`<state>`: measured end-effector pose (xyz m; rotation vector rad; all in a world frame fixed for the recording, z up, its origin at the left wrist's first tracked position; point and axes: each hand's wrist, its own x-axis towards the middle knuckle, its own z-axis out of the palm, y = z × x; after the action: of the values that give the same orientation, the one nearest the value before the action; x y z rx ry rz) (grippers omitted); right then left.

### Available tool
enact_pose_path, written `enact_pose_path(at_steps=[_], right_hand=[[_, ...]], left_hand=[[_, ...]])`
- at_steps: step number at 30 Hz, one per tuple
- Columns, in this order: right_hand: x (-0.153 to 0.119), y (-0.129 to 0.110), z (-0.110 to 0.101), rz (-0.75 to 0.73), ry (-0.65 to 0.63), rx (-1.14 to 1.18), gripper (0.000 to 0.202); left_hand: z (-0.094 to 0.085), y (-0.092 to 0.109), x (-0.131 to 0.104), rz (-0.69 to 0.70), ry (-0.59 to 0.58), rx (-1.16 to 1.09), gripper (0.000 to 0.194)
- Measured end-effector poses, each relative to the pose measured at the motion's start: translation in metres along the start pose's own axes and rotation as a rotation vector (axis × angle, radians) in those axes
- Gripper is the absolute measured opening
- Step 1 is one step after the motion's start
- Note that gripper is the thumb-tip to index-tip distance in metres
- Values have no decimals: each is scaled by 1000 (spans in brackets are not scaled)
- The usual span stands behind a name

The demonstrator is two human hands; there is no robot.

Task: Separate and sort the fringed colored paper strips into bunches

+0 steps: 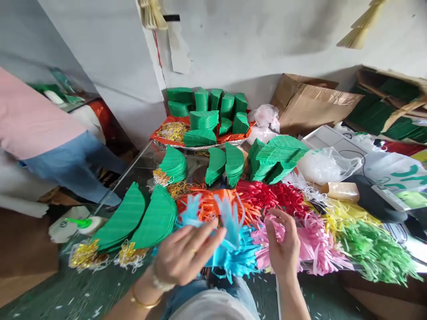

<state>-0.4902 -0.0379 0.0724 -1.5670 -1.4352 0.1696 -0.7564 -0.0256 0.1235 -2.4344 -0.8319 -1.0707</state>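
My left hand (191,253), with a beaded bracelet and a gold bangle, is over a heap of blue fringed paper tassels (233,262). Its fingers are stretched out and slightly smeared by motion. Blurred light-blue strips (230,211) stand up just beyond the fingertips; I cannot tell whether the hand touches them. My right hand (285,242) is above pink fringed paper (313,249), thumb and fingers curved apart with nothing visible between them. Orange fringe (213,202) and red fringe (273,195) lie behind. Left of them are green half-round paper stacks (155,218) with gold-and-white strings (131,253).
More green stacks (203,120) stand on an orange-lined tray (156,133) at the back. Yellow fringe (353,213) and green fringe (380,253) lie right. Plastic bags (330,164) and a cardboard box (313,106) are behind. A person in pink (36,115) is at left.
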Motion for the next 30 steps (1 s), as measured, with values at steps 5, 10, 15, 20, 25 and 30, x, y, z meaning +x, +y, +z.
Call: enact_pose_path(at_steps=[5,10,15,20,25,30], right_hand=[[-4,-51,-19,-144,-465,154,18],[-18,-38,-7,-12,-495,238,14],[-35,-27,1,124,-383,353,20],[-48,-25,8,158,-279,349,16],[-58,-22,16,167,-159,257,10],[-58,-14,16,107,-90,192,14]], left_hand=[[53,29,-5,17,-47,-230,36],[71,36,-8,-54,-43,-374,38],[76,42,-8,-276,-147,-594,19],[81,41,-13,-306,-135,-656,24],[92,55,-20,-495,-108,-896,25],[107,76,-16,-780,-133,-1009,15]])
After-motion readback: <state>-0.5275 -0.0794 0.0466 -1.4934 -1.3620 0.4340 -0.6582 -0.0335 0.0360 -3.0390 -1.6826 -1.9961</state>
